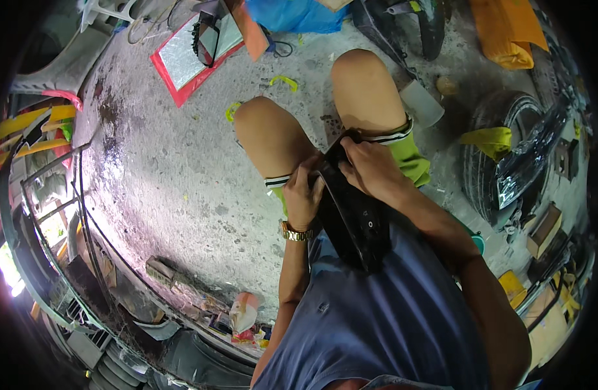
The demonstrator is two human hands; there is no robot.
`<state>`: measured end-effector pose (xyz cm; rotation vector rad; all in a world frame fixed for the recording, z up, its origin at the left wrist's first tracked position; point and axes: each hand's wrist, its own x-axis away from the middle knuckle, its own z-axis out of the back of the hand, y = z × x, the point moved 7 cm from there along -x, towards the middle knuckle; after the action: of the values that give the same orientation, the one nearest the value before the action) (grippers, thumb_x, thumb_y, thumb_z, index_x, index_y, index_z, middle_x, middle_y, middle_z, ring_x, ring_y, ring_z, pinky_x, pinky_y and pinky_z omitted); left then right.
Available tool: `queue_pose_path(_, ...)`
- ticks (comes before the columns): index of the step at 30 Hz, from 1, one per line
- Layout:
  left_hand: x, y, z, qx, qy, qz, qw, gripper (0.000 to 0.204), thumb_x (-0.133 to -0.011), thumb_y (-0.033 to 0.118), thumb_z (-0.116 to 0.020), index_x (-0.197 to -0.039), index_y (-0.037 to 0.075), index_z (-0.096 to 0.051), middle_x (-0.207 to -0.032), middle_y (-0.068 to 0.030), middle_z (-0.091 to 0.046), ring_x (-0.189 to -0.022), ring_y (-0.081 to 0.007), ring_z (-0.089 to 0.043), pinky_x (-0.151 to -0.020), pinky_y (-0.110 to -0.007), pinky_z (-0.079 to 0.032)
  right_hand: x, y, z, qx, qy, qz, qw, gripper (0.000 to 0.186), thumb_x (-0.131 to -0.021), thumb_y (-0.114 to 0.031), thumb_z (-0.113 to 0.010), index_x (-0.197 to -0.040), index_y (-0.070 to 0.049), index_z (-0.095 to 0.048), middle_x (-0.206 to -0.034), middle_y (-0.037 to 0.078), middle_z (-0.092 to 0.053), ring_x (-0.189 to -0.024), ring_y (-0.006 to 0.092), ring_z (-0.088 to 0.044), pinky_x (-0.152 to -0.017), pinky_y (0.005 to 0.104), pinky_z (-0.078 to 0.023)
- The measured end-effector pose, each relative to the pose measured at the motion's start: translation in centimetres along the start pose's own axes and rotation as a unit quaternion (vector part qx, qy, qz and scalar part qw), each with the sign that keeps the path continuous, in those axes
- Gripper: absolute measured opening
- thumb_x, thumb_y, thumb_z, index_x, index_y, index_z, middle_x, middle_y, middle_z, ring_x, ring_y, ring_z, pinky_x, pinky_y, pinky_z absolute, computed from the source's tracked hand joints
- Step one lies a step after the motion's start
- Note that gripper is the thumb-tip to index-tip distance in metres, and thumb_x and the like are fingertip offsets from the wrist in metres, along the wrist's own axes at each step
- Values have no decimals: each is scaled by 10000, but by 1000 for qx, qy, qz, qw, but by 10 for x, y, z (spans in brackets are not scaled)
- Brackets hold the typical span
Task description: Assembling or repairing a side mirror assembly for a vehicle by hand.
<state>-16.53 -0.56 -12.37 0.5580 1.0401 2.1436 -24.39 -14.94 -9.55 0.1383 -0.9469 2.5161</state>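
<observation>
A long, glossy black panel (359,221) with small holes lies slanted over my lap. It looks like a plastic part; its exact kind I cannot make out. My left hand (303,197), with a gold-coloured watch (296,232) on the wrist, is closed on the panel's left edge. On the far end, my right hand (372,164) grips the same panel with fingers curled over its edge. The fingertips of both hands are partly hidden. The panel's near end rests against my blue shirt (403,305).
Beyond my knees lie a red-edged, silvery sheet (175,71), a blue plastic bag (296,14) and yellow-green strips (285,81). To the right are a tyre (484,153), orange cloth (504,32) and a whitish plastic piece (422,104). A metal frame (84,214) stands at the left.
</observation>
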Motion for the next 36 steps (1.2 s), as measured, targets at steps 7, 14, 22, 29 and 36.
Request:
queue_pose_path(7,-9,52,46,-75,151,-190,967,369,-795,62,-698,-1144,-4,-597,-1157,-159,-673,-1022,-340,-668,-824,-380,-546,-8,-25,60,-92,172,66,979,880,-716,-206,-819,-1406,-20,-306,-1043,236,-602,-999,398,-602,-928,438,-459)
queue_pose_path(14,-3,61,54,-113,170,-234,951,393,-800,49,-669,-1182,13,-583,-1169,-188,-664,-1002,-363,-675,-798,-394,-559,-28,-17,29,-378,-25,-36,925,796,-693,-90,-825,-1343,-48,-368,-1061,196,-618,-1037,361,-618,-865,419,-465)
queue_pose_path(22,-4,65,55,-118,157,-235,952,372,-833,142,-692,-1151,-22,-591,-1119,-226,-671,-1021,-350,-677,-859,-403,-558,-25,-16,29,-389,16,39,920,715,-675,-99,-838,-1251,-62,-417,-997,175,-611,-992,393,-614,-837,437,-465)
queue_pose_path(29,-12,33,45,-42,164,-186,968,472,-763,136,-801,-1147,-15,-572,-1139,-206,-670,-1040,-316,-673,-868,-381,-549,-35,-9,35,-310,19,84,947,851,-713,-192,-837,-1385,-2,-351,-1319,217,-483,-1252,347,-476,-1062,390,-370)
queue_pose_path(36,-33,54,59,-158,201,-203,945,494,-685,123,-743,-1163,94,-620,-1207,-99,-642,-1049,-299,-645,-832,-373,-538,-18,-11,53,-241,88,88,962,667,-764,-95,-775,-1332,-23,-433,-1329,177,-494,-1220,301,-504,-1007,380,-412)
